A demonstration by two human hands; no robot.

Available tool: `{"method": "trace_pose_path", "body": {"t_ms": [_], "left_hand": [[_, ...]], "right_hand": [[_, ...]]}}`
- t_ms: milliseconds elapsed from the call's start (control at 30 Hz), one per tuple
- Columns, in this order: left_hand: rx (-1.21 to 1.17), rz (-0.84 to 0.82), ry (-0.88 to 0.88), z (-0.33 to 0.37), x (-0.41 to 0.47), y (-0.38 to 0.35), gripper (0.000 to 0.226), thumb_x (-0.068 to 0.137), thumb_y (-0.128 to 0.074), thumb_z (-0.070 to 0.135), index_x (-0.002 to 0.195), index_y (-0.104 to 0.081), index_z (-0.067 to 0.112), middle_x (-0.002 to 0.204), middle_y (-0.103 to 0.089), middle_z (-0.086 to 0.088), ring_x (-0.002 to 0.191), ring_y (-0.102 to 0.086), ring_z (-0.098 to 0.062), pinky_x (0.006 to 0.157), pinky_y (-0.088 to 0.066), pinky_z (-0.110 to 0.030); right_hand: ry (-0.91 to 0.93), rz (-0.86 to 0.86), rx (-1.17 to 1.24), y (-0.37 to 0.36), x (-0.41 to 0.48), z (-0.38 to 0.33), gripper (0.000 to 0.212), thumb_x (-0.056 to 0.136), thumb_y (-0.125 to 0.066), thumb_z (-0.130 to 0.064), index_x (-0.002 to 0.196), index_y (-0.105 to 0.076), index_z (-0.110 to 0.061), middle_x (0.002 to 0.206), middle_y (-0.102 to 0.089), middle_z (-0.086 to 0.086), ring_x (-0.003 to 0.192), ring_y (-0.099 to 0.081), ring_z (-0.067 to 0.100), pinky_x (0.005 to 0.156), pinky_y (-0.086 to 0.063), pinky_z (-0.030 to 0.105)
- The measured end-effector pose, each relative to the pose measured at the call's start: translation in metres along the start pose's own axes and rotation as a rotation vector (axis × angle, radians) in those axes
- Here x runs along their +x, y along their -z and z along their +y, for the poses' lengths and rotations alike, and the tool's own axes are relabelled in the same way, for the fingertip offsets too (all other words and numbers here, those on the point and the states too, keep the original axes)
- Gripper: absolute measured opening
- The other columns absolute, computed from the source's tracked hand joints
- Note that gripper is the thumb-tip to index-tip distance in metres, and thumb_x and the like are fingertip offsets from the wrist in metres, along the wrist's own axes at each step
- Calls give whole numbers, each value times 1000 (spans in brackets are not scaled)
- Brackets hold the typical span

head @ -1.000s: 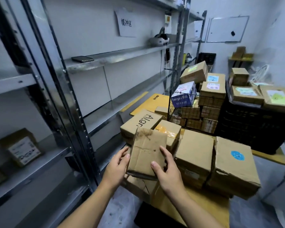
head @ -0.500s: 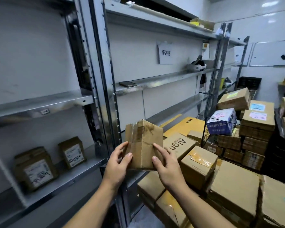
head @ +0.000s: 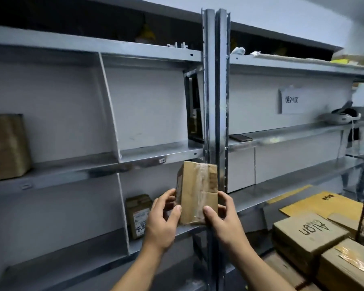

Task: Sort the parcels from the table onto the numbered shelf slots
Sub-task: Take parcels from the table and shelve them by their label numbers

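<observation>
A small taped cardboard parcel [head: 197, 191] stands upright in the air in front of the metal shelf upright [head: 215, 101]. My left hand [head: 163, 217] grips its left side and my right hand [head: 223, 217] grips its right side, thumbs on the front face. Behind my hands runs the lower shelf slot [head: 156, 244], where a labelled brown parcel [head: 139, 216] stands beside a white divider. Another brown parcel [head: 6, 147] sits on the middle shelf at far left. More parcels, one printed "Alan" [head: 309, 233], lie on the table at lower right.
White dividers [head: 109, 106] split the left shelves into slots. A phone [head: 241, 138] and a white headset [head: 343, 117] lie on the right middle shelf under a paper sign [head: 291, 101]. Flat yellow cardboard [head: 322, 203] lies behind the table parcels.
The view has swung left and up from the table pile to the shelves. Both hands have lifted the small parcel and turned it upright, close to the shelf upright.
</observation>
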State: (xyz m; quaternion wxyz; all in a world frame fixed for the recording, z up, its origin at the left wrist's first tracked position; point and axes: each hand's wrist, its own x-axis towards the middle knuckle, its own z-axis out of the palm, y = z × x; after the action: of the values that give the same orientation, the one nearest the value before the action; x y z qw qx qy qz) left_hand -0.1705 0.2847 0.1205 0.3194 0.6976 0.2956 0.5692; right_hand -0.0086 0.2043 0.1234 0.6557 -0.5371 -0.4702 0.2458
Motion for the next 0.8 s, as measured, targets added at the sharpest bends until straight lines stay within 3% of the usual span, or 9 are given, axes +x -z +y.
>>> {"method": "trace_pose_path", "body": {"t_ms": [100,233,367,467,633,700,800], "left_hand": [[40,68,20,4,2,44,46,88,-67,9,113,-57,46,117,-59,7,103,-59,1,91,-51,-24],[-17,72,106,16,-4,99,51,85,-71,19,120,-49,50,123,-49,13,108,-56,-4,75,-50,-10],[-100,50,116,39,-17,153,55,80,-72,38,130,-49,39,126,-60,2,109,-62,-9,89,-54,-32],[-86,61,110,56,-28,190,44,86,-68,25,123,-54,44,122,-63,4,104,-64,-8,82,-58,-33],[111,133,44,74,-38,249,47,86,-70,24,123,-52,49,124,-53,17,105,-56,6,71,-51,-12],[218,170,-2,79,-42,269,49,85,-71,28,126,-50,48,124,-50,19,108,-53,6,77,-48,-11],[354,220,-74,83,-46,293,52,85,-71,31,131,-48,43,125,-48,18,109,-50,8,75,-44,-3]], "right_hand": [[1,-56,118,-31,-10,-14,42,94,-67,-20,118,-50,-52,119,-64,4,108,-66,21,90,-57,49],[-34,-150,324,-72,-28,-34,41,96,-62,-13,115,-56,-49,112,-68,10,98,-71,26,80,-60,48],[-49,-247,434,-115,-48,-53,40,97,-57,-12,116,-60,-47,117,-69,12,103,-70,32,78,-59,45],[40,-267,332,-143,-59,-71,42,101,-50,-10,118,-63,-47,125,-62,5,108,-68,23,84,-59,40],[211,-210,29,-179,-66,-102,29,98,-59,-25,117,-61,-48,125,-52,-10,115,-58,8,98,-54,37],[218,-258,0,-194,-69,-114,28,94,-62,-38,120,-59,-47,125,-56,-9,113,-59,6,97,-54,36],[204,-373,42,-218,-75,-127,41,85,-67,-50,123,-53,-59,118,-63,-20,107,-63,0,82,-57,23]]}}
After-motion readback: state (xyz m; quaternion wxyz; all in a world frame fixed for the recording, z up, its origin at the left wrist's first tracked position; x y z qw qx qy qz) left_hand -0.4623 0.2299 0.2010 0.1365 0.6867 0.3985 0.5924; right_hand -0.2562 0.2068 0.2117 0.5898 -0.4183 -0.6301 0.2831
